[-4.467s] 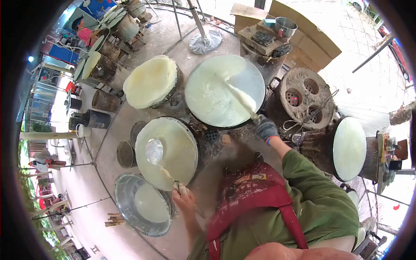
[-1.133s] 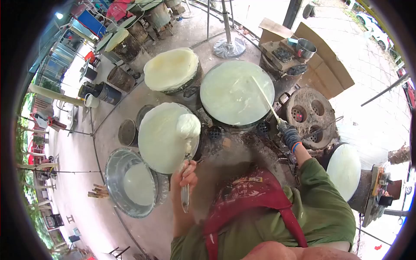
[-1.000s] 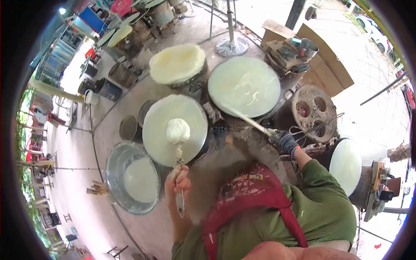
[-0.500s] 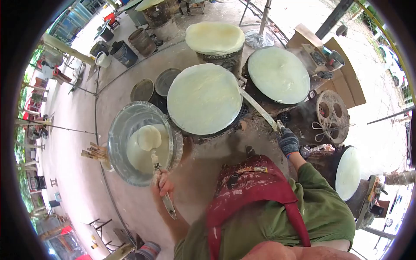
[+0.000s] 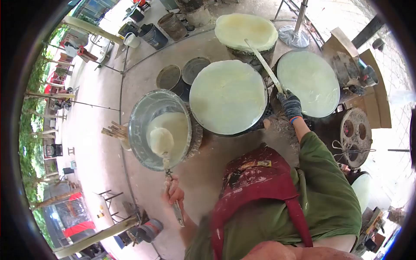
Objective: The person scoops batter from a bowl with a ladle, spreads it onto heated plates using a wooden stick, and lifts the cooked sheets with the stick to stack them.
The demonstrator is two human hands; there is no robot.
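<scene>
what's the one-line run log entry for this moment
left hand: grips long-handled metal ladle over round metal batter basin | right hand: gloved, holds long flat wooden stick reaching pale stacked sheets

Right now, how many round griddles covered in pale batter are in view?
3. One at centre, the middle griddle, beside the batter basin; the far griddle at top, under the spreader tip; the right griddle past the gloved right hand. More may sit outside the frame.
</scene>
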